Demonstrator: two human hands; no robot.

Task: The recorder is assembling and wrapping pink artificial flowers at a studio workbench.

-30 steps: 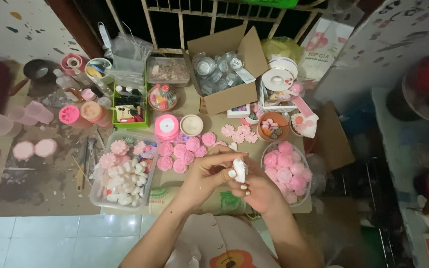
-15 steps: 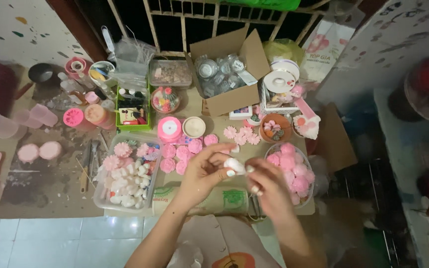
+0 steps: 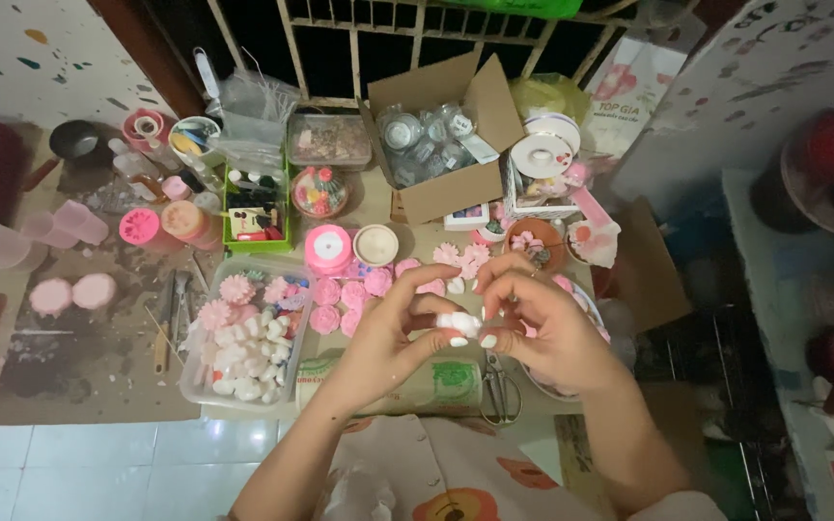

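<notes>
On the far left of the table lie two round pink moulded pieces (image 3: pixel 73 292), flat on the stained mat. Right of them stands a clear plastic tray (image 3: pixel 195 381) heaped with small white and pink flower-shaped pieces, and past it a row of loose pink rosettes (image 3: pixel 340 294) on the tabletop, well clear of my fingers.

My left hand (image 3: pixel 385 338) comes up from below, thumb and forefinger closed narrowly on the small white moulded piece (image 3: pixel 458 322), which I hold in the air above the table's front edge, between both hands. My right hand (image 3: pixel 542 323) meets it from the other side, fingertips pinching the same piece, the other fingers curled loosely.

I judge this piece very light and stiff but brittle, like cast wax or soap; its fine petals look likely to chip. It seems smooth, perhaps a little slippery. I would grip it by its thicker body or base, with soft fingertip pressure, not by the thin edges.

Below my right hand lies a pair of small metal scissors (image 3: pixel 497 386), and behind stands an open brown cardboard box (image 3: pixel 456 188).
</notes>
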